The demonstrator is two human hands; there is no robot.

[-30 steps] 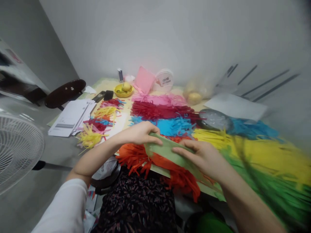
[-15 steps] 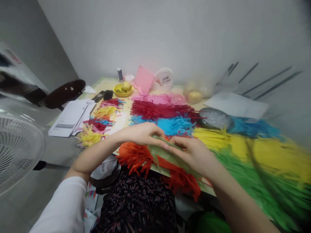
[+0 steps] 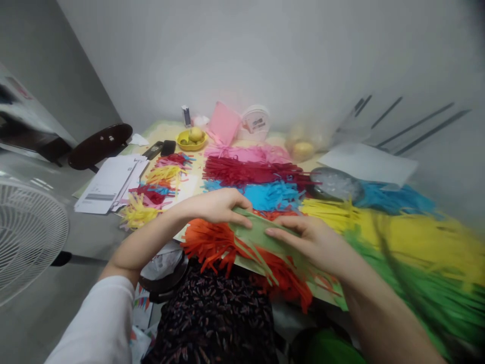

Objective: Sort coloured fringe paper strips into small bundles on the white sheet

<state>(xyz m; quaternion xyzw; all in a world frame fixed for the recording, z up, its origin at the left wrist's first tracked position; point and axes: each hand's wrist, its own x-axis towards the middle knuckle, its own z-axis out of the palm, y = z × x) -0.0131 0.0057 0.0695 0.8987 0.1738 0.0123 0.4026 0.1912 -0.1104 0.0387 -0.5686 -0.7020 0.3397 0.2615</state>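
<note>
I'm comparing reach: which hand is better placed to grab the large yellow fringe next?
Probably the right hand: it's nearer the large yellow fringe, while the left hand is farther away. Both hold light green paper, so the right would need freeing.

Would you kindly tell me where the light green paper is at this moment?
In the head view, the light green paper is just below and right of centre, held by the left hand and right hand over the orange fringed paper.
</note>
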